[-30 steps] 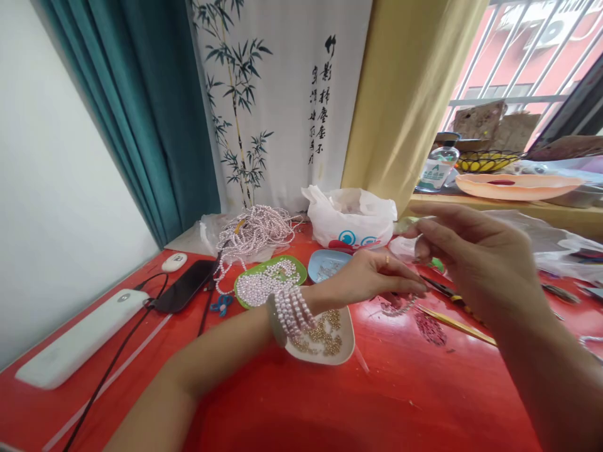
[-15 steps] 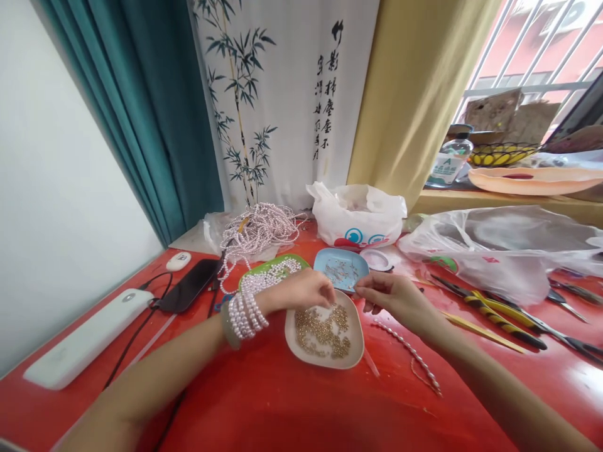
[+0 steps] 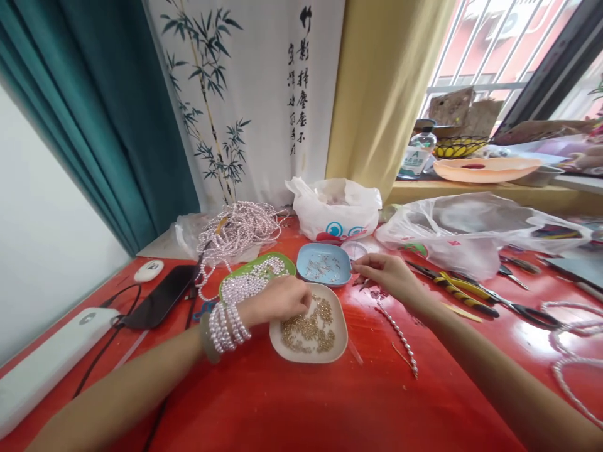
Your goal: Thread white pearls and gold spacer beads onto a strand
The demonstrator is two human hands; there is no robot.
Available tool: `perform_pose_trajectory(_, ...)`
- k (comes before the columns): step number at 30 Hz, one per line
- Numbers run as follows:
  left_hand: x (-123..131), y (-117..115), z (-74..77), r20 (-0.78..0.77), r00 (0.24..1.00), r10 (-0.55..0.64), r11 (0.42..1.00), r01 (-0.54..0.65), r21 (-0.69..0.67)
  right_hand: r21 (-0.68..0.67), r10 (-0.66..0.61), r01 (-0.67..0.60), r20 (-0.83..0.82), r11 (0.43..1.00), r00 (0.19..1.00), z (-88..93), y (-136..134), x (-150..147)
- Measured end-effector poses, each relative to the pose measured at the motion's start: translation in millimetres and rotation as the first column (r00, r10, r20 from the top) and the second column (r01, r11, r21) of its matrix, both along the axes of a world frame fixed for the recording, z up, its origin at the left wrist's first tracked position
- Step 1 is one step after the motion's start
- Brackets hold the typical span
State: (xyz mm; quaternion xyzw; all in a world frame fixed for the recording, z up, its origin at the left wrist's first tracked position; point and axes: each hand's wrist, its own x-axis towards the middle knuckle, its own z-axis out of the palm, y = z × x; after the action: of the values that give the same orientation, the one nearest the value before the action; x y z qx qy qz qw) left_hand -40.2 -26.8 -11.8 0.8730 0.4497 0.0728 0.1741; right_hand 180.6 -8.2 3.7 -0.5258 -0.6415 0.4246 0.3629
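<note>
My left hand (image 3: 285, 300), wearing strands of pearly beads at the wrist, has its fingers pinched over the edge of a cream tray (image 3: 308, 356) of gold beads (image 3: 325, 339). What it holds, if anything, is hidden. Just right of a blue tray (image 3: 347, 276) with small metallic pieces, the fingertips of my right hand (image 3: 377, 271) are pressed together on something too small to make out. A short beaded strand (image 3: 398, 336) lies below my right hand. Left of the blue tray stands a green tray (image 3: 287, 260) of pearly beads (image 3: 245, 284).
A heap of bead strings (image 3: 240, 229) and two white plastic bags (image 3: 334, 207) line the back. Pliers (image 3: 464, 295) and scissors lie at the right, with loops of bead strands at the right edge. A phone (image 3: 160, 298) and white power strip (image 3: 51, 358) are at left.
The view has turned right, bringing bead loops into sight. My left hand has lowered slightly toward the gold beads. My right hand stays beside the blue tray, its fingertips still together.
</note>
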Motion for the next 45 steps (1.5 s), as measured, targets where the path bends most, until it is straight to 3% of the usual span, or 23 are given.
perform_pose_trajectory(4,3.4,-2.2,-4.4,-0.007,1.000,0.012,0.999,-0.012,0.031,0.066,-0.032,0.032,0.006,0.997,0.999,-3.6,4.3,3.7)
perform_pose_trajectory(6,4.9,-0.7,-9.2,0.085,0.995,0.057,0.998,-0.058,0.014,0.123,-0.067,0.064,0.020,0.990,0.998,-4.8,7.3,6.4)
perform_pose_trajectory(10,9.8,7.0,-20.4,0.374,0.905,0.204,0.971,-0.139,-0.194,0.231,-0.129,0.123,0.014,0.965,0.991,-5.9,13.5,11.2)
perform_pose_trajectory(14,17.5,14.2,-27.6,0.451,0.855,0.256,0.948,-0.130,-0.292,0.269,-0.157,0.150,0.004,0.951,0.988,-8.4,18.9,14.3)
perform_pose_trajectory(16,20.4,15.3,-28.9,0.517,0.800,0.306,0.919,-0.106,-0.381,0.274,-0.156,0.148,0.008,0.950,0.988,-10.9,21.5,15.4)
perform_pose_trajectory(20,21.5,12.7,-28.0,0.662,0.600,0.450,0.839,-0.031,-0.543,0.285,-0.160,0.155,-0.004,0.946,0.987,-15.3,25.7,15.1)
perform_pose_trajectory(24,19.5,9.4,-26.3,0.685,0.511,0.519,0.800,-0.008,-0.600,0.277,-0.163,0.171,-0.055,0.945,0.985,-15.3,26.8,7.8)
perform_pose_trajectory(31,15.7,11.2,-32.7,0.671,0.469,0.574,0.753,0.018,-0.658,0.185,-0.157,0.175,-0.109,0.967,0.982,-16.6,32.3,5.5)
perform_pose_trajectory(36,16.6,9.3,-30.0,0.674,0.459,0.579,0.752,0.018,-0.659,0.125,-0.323,0.350,-0.195,0.928,0.926,0.6,25.9,44.0)
perform_pose_trajectory(40,18.1,7.1,-26.0,0.668,0.471,0.577,0.760,-0.009,-0.650,0.158,-0.474,0.533,-0.299,0.832,0.828,29.8,11.3,83.9)
perform_pose_trajectory(45,17.8,8.3,-31.1,0.671,0.457,0.584,0.754,0.002,-0.657,0.293,-0.484,0.602,-0.386,0.743,0.785,61.1,-1.4,105.1)
